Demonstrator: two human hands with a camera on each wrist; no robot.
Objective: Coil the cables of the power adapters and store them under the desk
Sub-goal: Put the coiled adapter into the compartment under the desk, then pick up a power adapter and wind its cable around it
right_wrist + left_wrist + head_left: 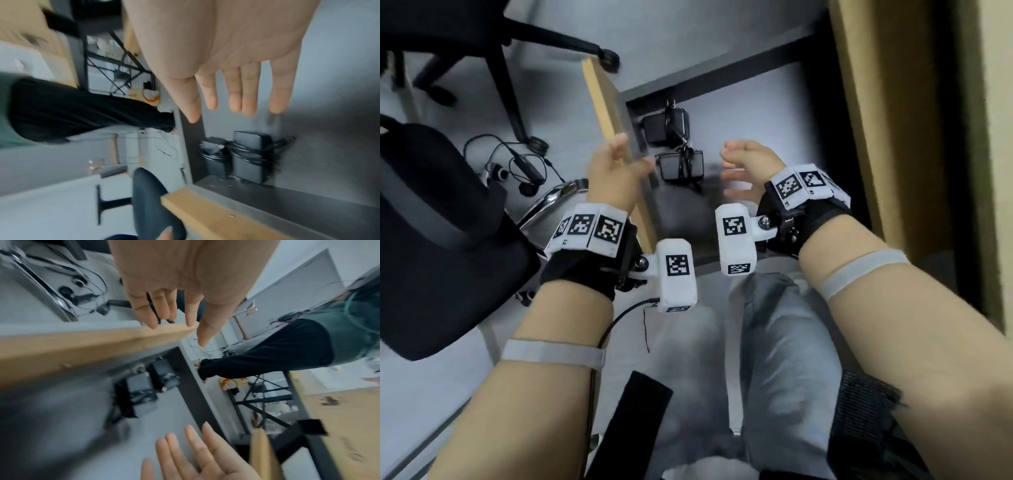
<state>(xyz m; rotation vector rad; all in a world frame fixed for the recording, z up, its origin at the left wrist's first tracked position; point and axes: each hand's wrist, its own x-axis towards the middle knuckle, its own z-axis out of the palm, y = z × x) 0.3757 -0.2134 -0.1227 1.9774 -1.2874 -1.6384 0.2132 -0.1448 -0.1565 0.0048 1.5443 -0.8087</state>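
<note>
Both hands hang loose and hold nothing, fingers straight and slightly spread, over the floor beneath the desk. Left hand lies against the light wooden panel that forms the desk's side, its fingertips at the panel's edge; right hand hovers in the gap on the far side of the panel, palm turned inward. Between the two hands, and a little beyond their fingertips, two black power adapters lie on the grey floor just beside the foot of that panel, near the dark desk frame. Each brick has its cable wound around its middle; the nearer adapter and the farther adapter lie side by side, touching or nearly so, with long sides parallel. Neither hand touches them, and the left looks marginally nearer. With both cables coiled and both bricks already under the desk, the job appears finished or all but. Beyond the panel, on the open floor, lie earphones and a black office chair.
</note>
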